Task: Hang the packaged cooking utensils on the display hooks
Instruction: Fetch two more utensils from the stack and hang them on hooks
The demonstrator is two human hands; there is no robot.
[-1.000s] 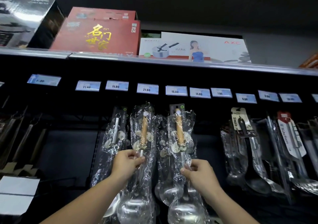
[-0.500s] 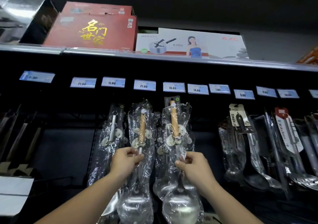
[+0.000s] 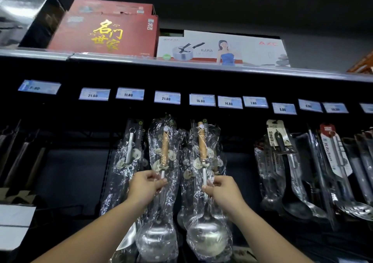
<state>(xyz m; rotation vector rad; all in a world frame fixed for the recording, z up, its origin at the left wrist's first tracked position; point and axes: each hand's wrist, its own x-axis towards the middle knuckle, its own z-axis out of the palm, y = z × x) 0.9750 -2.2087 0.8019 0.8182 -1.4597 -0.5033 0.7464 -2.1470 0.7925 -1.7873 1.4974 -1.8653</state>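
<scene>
Gripping left ladle (image 3: 163, 153) at shaft, your left hand (image 3: 144, 188) pinches through plastic wrap; your right hand (image 3: 224, 192) pinches right ladle (image 3: 202, 147) likewise. Tops at hook level under price tags (image 3: 167, 97); hooks hidden, seating unconfirmed. Release outstanding.

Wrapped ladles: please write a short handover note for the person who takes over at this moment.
The left hand pinches the left wrapped ladle at its steel shaft; the right hand pinches the right wrapped ladle likewise.
Both tops are up at the hook row under the price tags; the hooks are hidden, so hung or not is unclear.
Other packs hang alongside.
To do: seat both, release.
</scene>
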